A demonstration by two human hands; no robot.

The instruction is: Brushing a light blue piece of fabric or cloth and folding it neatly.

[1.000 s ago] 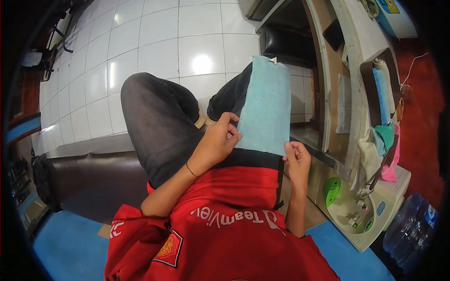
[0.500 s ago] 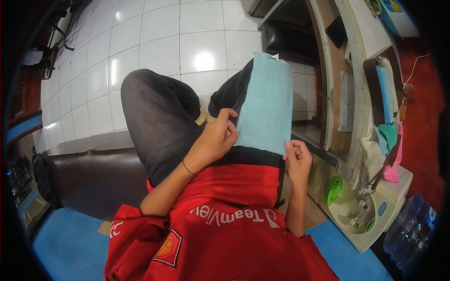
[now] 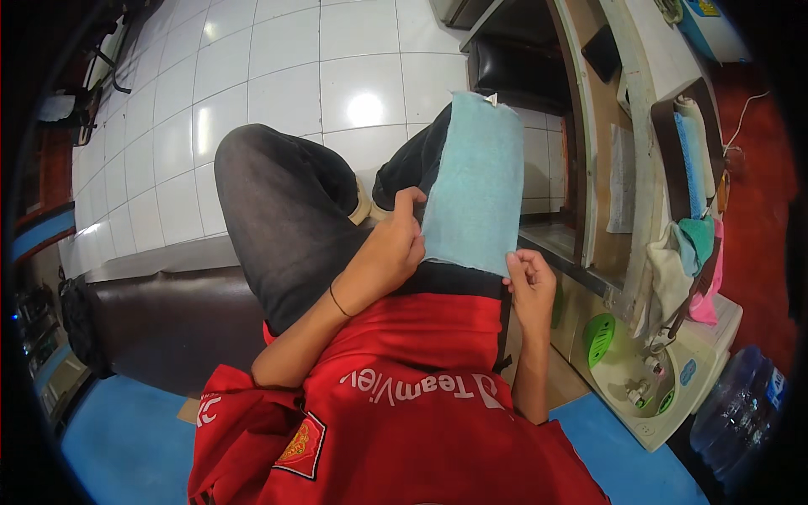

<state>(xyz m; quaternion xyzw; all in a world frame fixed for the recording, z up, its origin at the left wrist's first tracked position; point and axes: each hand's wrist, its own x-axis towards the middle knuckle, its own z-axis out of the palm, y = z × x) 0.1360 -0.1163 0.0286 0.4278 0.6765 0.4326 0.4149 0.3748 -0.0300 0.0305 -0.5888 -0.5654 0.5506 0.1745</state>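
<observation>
Pale blue cloth (image 3: pixel 475 181) lying lengthwise along the right thigh, lower left edge pinched in the curled left hand (image 3: pixel 389 252), lower right corner nipped between thumb and forefinger of the right hand (image 3: pixel 530 282), with perhaps a small white tag at the cloth's top edge.

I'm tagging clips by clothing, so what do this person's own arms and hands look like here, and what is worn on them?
Both forearms are bare, with no gloves on either hand. The left hand has a thin dark band around the wrist. The right hand wears nothing that shows. The upper arms are covered by the short sleeves of a red jersey with white lettering and a crest on the left sleeve.
</observation>
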